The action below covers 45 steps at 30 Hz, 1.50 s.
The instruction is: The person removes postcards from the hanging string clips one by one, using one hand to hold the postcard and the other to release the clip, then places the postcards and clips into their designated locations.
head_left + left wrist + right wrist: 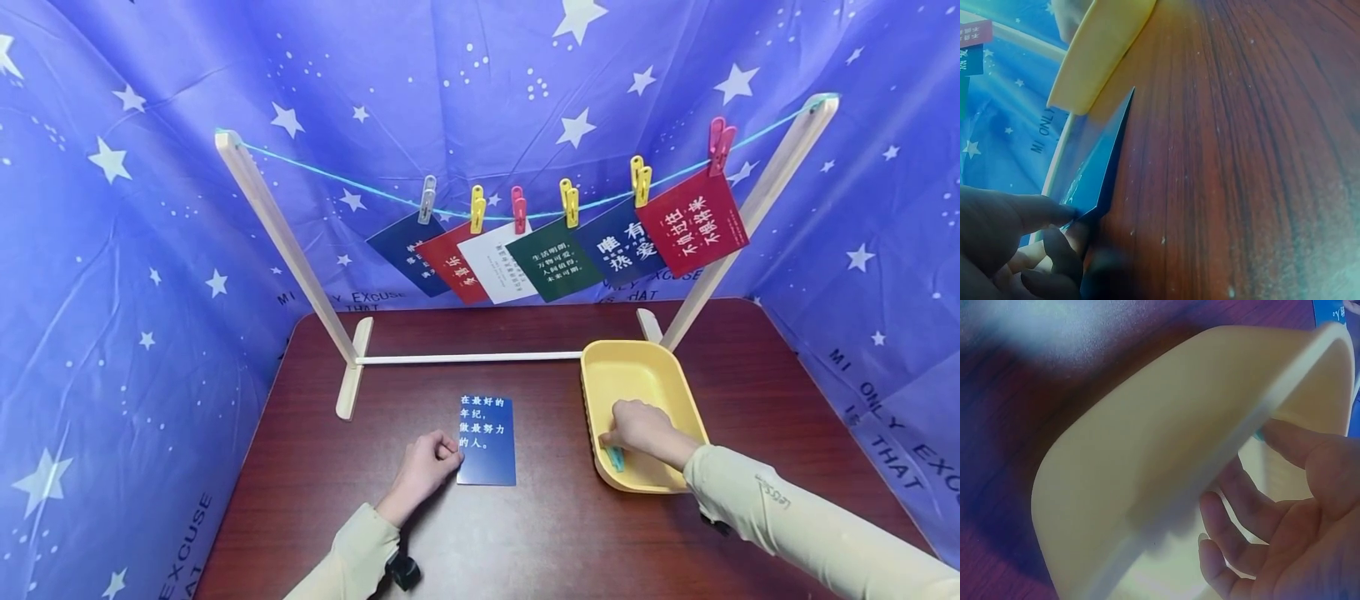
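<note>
A blue card (486, 450) with white lettering is over the table in front of me. My left hand (429, 468) pinches its left edge between thumb and fingers; the left wrist view shows the card (1100, 165) edge-on at the fingertips. My right hand (643, 429) reaches down inside a yellow basin (693, 404). Its thumb and forefinger pinch a teal clothespin (616, 459) near the basin's left wall. Only a sliver of that clothespin (1259, 434) appears at the fingertips in the right wrist view, the rest hidden behind the rim.
Behind stands a wooden frame (292, 250) with a sagging teal string (330, 176). Several cards, such as a green one (555, 258) and a dark red one (693, 221), hang from it by clothespins (570, 204). A white rod (472, 357) crosses low between the posts.
</note>
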### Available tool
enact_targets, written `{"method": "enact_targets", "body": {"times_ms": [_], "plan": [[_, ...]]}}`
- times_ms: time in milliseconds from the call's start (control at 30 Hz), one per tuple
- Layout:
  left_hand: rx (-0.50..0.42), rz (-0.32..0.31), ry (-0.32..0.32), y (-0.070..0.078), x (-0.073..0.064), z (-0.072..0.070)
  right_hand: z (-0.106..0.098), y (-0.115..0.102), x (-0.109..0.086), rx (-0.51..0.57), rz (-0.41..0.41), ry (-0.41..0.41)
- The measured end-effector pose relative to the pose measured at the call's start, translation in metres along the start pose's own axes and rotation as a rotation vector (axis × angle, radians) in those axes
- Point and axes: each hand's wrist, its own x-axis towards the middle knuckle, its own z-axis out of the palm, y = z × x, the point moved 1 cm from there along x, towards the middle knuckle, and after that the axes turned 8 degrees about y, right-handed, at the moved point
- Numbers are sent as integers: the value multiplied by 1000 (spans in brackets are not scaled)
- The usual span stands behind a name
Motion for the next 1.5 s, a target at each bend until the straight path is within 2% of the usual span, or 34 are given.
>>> {"method": "enact_targets", "body": {"times_ms": [200, 433, 700, 933, 1500], "plan": [[24, 21, 9, -2, 0, 0, 2, -1, 0, -29, -5, 4], [-17, -15, -28, -1, 0, 0, 2, -2, 0, -44, -15, 6], [-31, -8, -28, -1, -1, -1, -1, -4, -1, -50, -19, 7], [-65, -1, -33, -4, -2, -2, -6, -5, -6, -31, -20, -8], [-74, -1, -15, -4, -7, -5, -22, 2, -18, 24, -62, 48]]}}
